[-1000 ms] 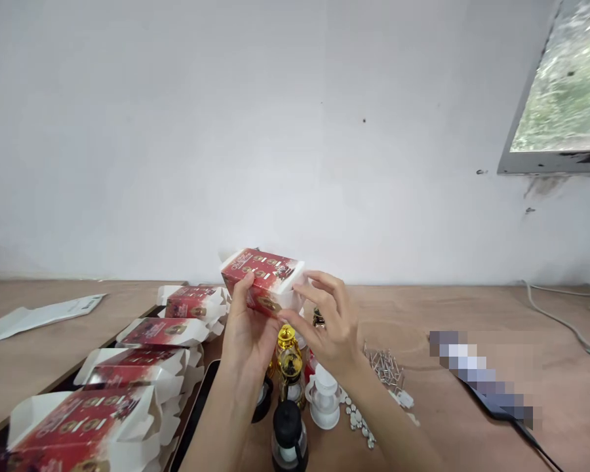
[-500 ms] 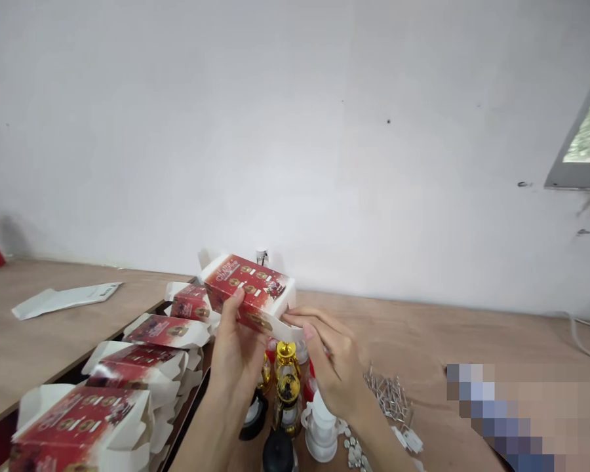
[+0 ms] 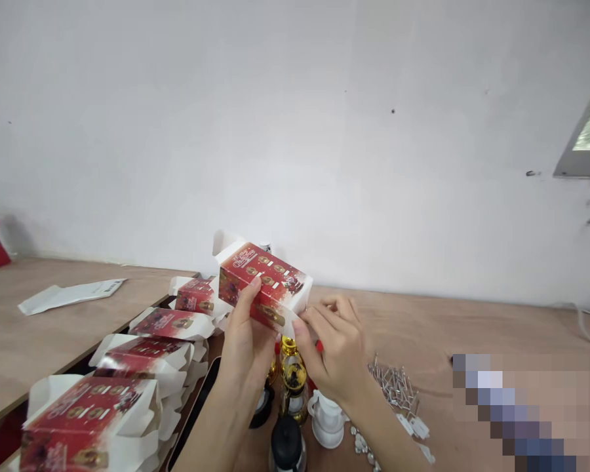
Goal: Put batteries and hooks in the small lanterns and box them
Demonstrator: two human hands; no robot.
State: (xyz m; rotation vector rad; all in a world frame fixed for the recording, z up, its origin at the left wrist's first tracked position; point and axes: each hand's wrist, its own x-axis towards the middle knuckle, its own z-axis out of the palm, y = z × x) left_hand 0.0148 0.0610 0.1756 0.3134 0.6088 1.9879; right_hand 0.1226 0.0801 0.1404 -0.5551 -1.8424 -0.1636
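A red and white printed cardboard box [image 3: 265,278] is held up above the table, tilted, with its far left end flap standing out. My left hand [image 3: 248,328] is closed round its near side, the thumb on the printed face. At the box's right end, the fingers and thumb of my right hand [image 3: 332,337] pinch the edge by the end flap. Under my hands stand small lanterns: a gold lantern [image 3: 294,377], a black lantern [image 3: 288,440] and a white lantern [image 3: 327,419]. Red parts behind them are mostly hidden.
Several open red boxes [image 3: 86,419] lie in a row on the left. A white packet [image 3: 71,296] rests on the left table [image 3: 10,347]. Right of my hands are a pile of metal wire pieces [image 3: 396,383], white tags [image 3: 413,426] and small silvery pieces [image 3: 361,442]. A pixelated patch covers the lower right.
The box has shifted slightly right and up in view with both hands. My right fingers have moved from inside the flap opening to the box's end edge, and that flap now sits closer to the box.
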